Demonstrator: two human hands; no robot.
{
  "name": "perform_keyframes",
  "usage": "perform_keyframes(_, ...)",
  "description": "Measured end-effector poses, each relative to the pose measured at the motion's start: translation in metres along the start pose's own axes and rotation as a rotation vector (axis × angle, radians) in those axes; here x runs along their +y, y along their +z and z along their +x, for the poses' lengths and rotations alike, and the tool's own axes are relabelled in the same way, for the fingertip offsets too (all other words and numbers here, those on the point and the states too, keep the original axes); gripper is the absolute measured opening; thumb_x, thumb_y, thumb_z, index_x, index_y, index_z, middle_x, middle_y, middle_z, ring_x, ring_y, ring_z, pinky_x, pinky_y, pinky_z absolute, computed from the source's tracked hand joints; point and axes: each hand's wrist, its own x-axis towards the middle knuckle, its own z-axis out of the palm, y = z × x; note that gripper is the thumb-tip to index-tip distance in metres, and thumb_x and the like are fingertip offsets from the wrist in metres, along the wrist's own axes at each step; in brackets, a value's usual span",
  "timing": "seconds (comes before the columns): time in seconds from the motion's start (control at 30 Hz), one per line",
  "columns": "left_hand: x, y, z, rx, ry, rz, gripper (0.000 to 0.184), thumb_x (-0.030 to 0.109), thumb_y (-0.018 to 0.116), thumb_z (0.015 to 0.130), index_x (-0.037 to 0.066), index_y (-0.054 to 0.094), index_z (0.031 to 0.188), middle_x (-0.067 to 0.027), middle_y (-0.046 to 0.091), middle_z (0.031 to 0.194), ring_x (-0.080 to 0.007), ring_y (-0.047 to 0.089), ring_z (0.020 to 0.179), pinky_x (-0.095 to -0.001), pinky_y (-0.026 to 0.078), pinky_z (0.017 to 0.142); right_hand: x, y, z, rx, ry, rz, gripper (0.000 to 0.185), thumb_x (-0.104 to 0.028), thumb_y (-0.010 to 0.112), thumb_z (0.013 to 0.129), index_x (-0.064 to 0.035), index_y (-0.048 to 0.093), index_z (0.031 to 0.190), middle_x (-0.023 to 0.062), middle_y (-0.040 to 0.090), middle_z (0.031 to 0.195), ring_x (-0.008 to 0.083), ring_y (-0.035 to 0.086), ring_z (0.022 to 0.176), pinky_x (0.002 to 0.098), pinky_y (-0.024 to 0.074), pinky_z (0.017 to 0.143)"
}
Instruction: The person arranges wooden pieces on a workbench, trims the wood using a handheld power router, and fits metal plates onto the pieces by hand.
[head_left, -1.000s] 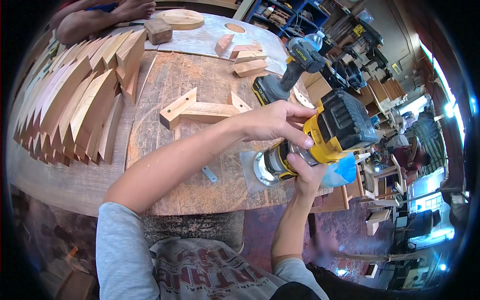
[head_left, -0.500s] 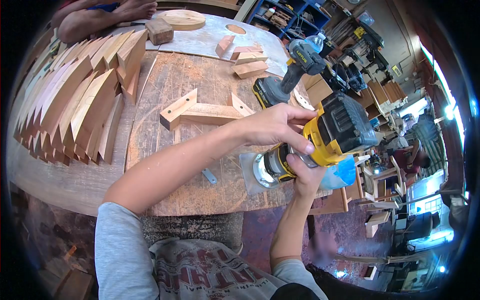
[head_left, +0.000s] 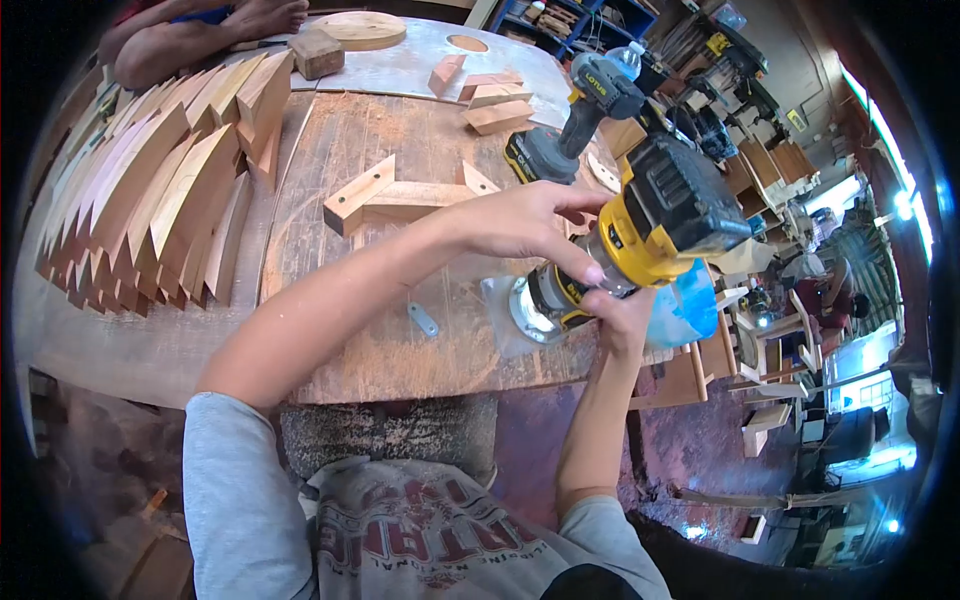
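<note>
A yellow-and-black cordless trim router (head_left: pixel 640 225) leans over the table's near right part, its battery pack up and to the right. Its clear square base plate (head_left: pixel 502 330) points down-left, and a light glows by the base. My left hand (head_left: pixel 535 225) reaches across and is closed on the router's far side, thumb on its body, some fingers hidden behind it. From the near side my right hand (head_left: pixel 622 315) grips the lower body, its fingers mostly hidden. Beyond my left forearm lies a joined angled wooden frame piece (head_left: pixel 410 195) with dark holes.
Curved wooden pieces (head_left: pixel 165 200) are stacked at the left. A Lotus cordless drill (head_left: pixel 580 120) stands behind the router, near several small wood blocks (head_left: pixel 498 118). A small metal wrench (head_left: pixel 423 320) lies on the sawdust-covered table (head_left: pixel 350 130). Another person's legs (head_left: pixel 190 45) are at the far left.
My left thumb has shifted from the router's yellow collar toward its lower body. The router is tilted slightly differently, and the whole view has shifted a little.
</note>
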Motion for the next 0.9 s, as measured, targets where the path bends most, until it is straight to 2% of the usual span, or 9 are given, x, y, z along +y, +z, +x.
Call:
perform_keyframes(0.17, -0.013, -0.001, -0.027, 0.007, -0.204, 0.169, 0.084, 0.024, 0.083, 0.084, 0.008, 0.049, 0.159, -0.0118, 0.063, 0.142, -0.0219, 0.056, 0.125, -0.0361, 0.05, 0.1, -0.021, 0.01, 0.009, -0.059, 0.136, -0.009, 0.073, -0.008, 0.09, 0.066, 0.001, 0.063, 0.134, 0.0099, 0.071, 0.123, 0.0224, 0.07, 0.112, 0.0383, 0.0557, 0.101)
perform_keyframes(0.4, 0.004, 0.009, -0.047, 0.071, -0.102, 0.335, 0.08, 0.024, 0.079, 0.089, 0.003, 0.046, 0.159, -0.0152, 0.061, 0.147, -0.0228, 0.057, 0.132, -0.0371, 0.05, 0.106, -0.023, 0.017, 0.015, -0.048, 0.119, 0.047, 0.069, -0.007, 0.088, 0.067, 0.0015, 0.064, 0.132, 0.0099, 0.072, 0.122, 0.0227, 0.071, 0.109, 0.0377, 0.0559, 0.1)
perform_keyframes(0.47, 0.017, 0.006, -0.045, 0.203, -0.052, 0.556, 0.08, 0.027, 0.077, 0.092, 0.001, 0.044, 0.159, -0.0166, 0.06, 0.15, -0.0262, 0.055, 0.136, -0.0393, 0.049, 0.109, -0.03, 0.025, 0.019, -0.043, 0.081, 0.068, 0.067, -0.007, 0.088, 0.067, 0.0012, 0.065, 0.129, 0.0095, 0.073, 0.119, 0.0223, 0.071, 0.107, 0.0369, 0.0567, 0.098)
perform_keyframes(0.53, 0.035, 0.005, -0.04, 0.238, 0.014, 0.457, 0.088, 0.034, 0.08, 0.09, 0.0, 0.04, 0.161, -0.017, 0.057, 0.151, -0.0291, 0.055, 0.136, -0.0438, 0.048, 0.111, -0.032, 0.037, 0.025, -0.012, 0.005, 0.12, 0.064, -0.006, 0.088, 0.069, 0.0008, 0.066, 0.128, 0.0093, 0.074, 0.115, 0.0217, 0.072, 0.104, 0.036, 0.0575, 0.095)
perform_keyframes(0.6, 0.053, 0.006, -0.03, 0.459, 0.215, 0.594, 0.103, 0.04, 0.085, 0.085, 0.001, 0.032, 0.164, -0.0189, 0.054, 0.153, -0.0288, 0.055, 0.137, -0.0461, 0.048, 0.111, -0.04, 0.048, 0.036, -0.043, -0.014, 0.12, 0.06, -0.007, 0.088, 0.069, 0.0007, 0.068, 0.125, 0.0086, 0.075, 0.114, 0.0208, 0.073, 0.102, 0.0359, 0.0581, 0.093)
perform_keyframes(0.67, 0.071, 0.011, -0.013, 0.5, 0.227, 0.64, 0.116, 0.036, 0.09, 0.078, 0.001, 0.024, 0.166, -0.0201, 0.055, 0.15, -0.0279, 0.056, 0.135, -0.0443, 0.048, 0.112, -0.043, 0.061, 0.045, 0.014, -0.093, -0.059, 0.057, -0.008, 0.09, 0.068, 0.0007, 0.07, 0.121, 0.0078, 0.075, 0.114, 0.0201, 0.073, 0.101, 0.0355, 0.0582, 0.091)
perform_keyframes(0.73, 0.086, 0.016, -0.003, 0.605, 0.22, 0.497, 0.128, 0.045, 0.085, 0.069, -0.004, 0.016, 0.166, -0.0263, 0.065, 0.137, -0.038, 0.067, 0.12, -0.0419, 0.05, 0.108, -0.054, 0.082, 0.056, 0.086, -0.109, -0.055, 0.056, -0.01, 0.091, 0.067, 0.0011, 0.071, 0.118, 0.0081, 0.076, 0.113, 0.02, 0.073, 0.1, 0.0354, 0.0578, 0.089)
perform_keyframes(0.83, 0.091, 0.012, 0.005, 0.704, 0.307, 0.57, 0.132, 0.042, 0.082, 0.068, -0.006, 0.007, 0.165, -0.0266, 0.068, 0.132, -0.0393, 0.071, 0.116, -0.0416, 0.053, 0.104, -0.063, 0.104, 0.07, 0.164, -0.239, -0.178, 0.04, -0.012, 0.08, 0.081, 0.0061, 0.071, 0.115, 0.0093, 0.076, 0.113, 0.0165, 0.071, 0.099, 0.0337, 0.0564, 0.087)
perform_keyframes(0.9, 0.096, 0.005, 0.003, 0.784, 0.322, 0.677, 0.131, 0.039, 0.08, 0.067, -0.01, 0.006, 0.163, -0.0276, 0.069, 0.128, -0.0397, 0.072, 0.114, -0.0397, 0.054, 0.104, -0.063, 0.107, 0.08, 0.15, -0.23, -0.217, 0.039, -0.012, 0.08, 0.081, 0.006, 0.071, 0.115, 0.009, 0.076, 0.111, 0.0159, 0.071, 0.098, 0.0331, 0.0564, 0.086)
